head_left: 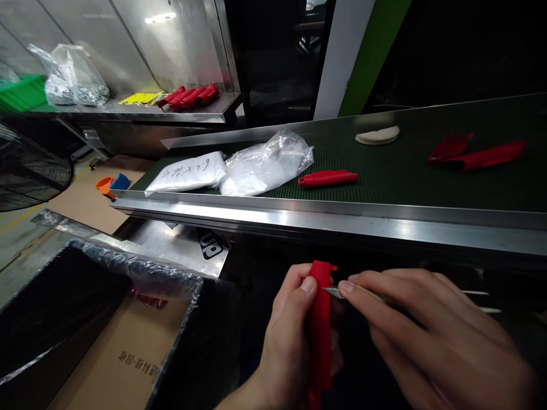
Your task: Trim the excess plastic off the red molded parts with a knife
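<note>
Left hand [284, 327]: you had it closed around a red part [319, 324], held below the metal rail [384, 225].
Right hand [431, 324]: you pinched a small blade [332, 292], its tip at the part's edge.
Blade work: you seemed to be trimming that edge.
Next stroke: it probably called for a firm left grip and light pressure, clear of your thumb.

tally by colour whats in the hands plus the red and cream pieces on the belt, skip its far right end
Red: 2, the held piece in the left hand and the loose piece on the belt
Silver: 1, the blade in the right hand
Cream: 1, the curved piece
Total: 4
</note>
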Available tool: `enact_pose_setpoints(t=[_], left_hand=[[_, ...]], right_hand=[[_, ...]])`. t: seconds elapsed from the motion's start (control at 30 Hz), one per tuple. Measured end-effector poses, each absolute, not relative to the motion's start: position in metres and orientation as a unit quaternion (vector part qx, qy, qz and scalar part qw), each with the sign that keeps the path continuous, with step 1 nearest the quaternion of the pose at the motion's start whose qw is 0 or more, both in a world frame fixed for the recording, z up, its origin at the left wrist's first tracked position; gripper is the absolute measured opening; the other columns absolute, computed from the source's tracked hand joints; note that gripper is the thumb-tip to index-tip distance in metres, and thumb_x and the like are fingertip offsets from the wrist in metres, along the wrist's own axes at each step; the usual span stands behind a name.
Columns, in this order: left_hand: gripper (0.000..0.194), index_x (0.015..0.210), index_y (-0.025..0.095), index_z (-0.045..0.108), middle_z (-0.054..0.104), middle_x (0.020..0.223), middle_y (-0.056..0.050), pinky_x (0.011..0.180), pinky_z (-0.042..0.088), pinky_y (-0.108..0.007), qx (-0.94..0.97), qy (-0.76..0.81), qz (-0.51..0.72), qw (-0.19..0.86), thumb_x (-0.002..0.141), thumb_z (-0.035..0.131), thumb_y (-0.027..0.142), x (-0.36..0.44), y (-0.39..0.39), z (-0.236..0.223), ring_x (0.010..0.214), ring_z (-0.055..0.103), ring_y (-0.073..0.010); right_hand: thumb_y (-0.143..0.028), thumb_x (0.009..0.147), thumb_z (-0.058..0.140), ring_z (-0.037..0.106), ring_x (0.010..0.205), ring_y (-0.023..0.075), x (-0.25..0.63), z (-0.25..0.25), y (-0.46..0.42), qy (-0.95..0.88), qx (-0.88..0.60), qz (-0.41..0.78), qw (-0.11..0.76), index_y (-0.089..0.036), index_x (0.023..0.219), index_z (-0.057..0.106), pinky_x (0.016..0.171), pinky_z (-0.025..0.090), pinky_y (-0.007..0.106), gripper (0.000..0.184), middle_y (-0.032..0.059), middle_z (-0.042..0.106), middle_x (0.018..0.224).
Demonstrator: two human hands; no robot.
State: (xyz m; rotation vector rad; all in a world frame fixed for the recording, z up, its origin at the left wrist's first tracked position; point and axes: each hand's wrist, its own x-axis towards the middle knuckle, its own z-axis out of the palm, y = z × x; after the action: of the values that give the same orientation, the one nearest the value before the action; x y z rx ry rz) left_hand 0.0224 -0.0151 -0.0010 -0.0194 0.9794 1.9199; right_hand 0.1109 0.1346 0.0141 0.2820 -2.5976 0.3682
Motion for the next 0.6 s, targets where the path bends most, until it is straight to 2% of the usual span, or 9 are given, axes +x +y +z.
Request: enact_pose_setpoints(t=[0.1,0.27,0.47,0.6], left_hand=[[0.031,0.100,0.023,0.049,0.046,0.061,0.005,0.036,0.034,-0.012,-0.005,0.407,0.780,0.475,0.095,0.047,0.053,0.019,-0.015,0.000,0.042,0.035,-0.0053],[0.027,0.098,0.023,0.052,0.054,0.082,0.001,0.036,0.034,-0.012,0.006,0.420,0.786,0.452,0.095,0.048,0.049,0.015,-0.015,0.006,0.048,0.040,-0.0058],[0.030,0.103,0.021,0.053,0.055,0.082,0.000,0.034,0.037,-0.014,0.032,0.454,0.786,0.419,0.096,0.047,0.049,0.008,-0.012,0.008,0.049,0.044,-0.0077],[0.027,0.100,0.019,0.052,0.054,0.079,-0.001,0.040,0.036,-0.013,0.036,0.444,0.798,0.406,0.097,0.047,0.045,0.004,-0.009,0.009,0.055,0.044,-0.0083]], right_hand=[[-0.002,0.090,0.053,0.054,0.107,0.0238,0.113,0.013,0.132,-0.952,0.110,0.140,0.248,-0.013,0.130,0.060,0.088,0.042,0.040,0.042,0.0109,0.060,0.121],[-0.001,0.088,0.055,0.055,0.105,0.0242,0.119,0.010,0.127,-0.953,0.114,0.126,0.251,-0.014,0.128,0.061,0.088,0.042,0.041,0.043,0.0095,0.061,0.120],[0.001,0.086,0.054,0.054,0.103,0.0262,0.123,0.007,0.119,-0.954,0.107,0.125,0.252,-0.016,0.124,0.063,0.087,0.042,0.043,0.042,0.0083,0.062,0.118],[0.001,0.088,0.054,0.053,0.103,0.0256,0.125,0.006,0.113,-0.955,0.094,0.136,0.247,-0.017,0.120,0.065,0.088,0.041,0.042,0.039,0.0067,0.063,0.117]])
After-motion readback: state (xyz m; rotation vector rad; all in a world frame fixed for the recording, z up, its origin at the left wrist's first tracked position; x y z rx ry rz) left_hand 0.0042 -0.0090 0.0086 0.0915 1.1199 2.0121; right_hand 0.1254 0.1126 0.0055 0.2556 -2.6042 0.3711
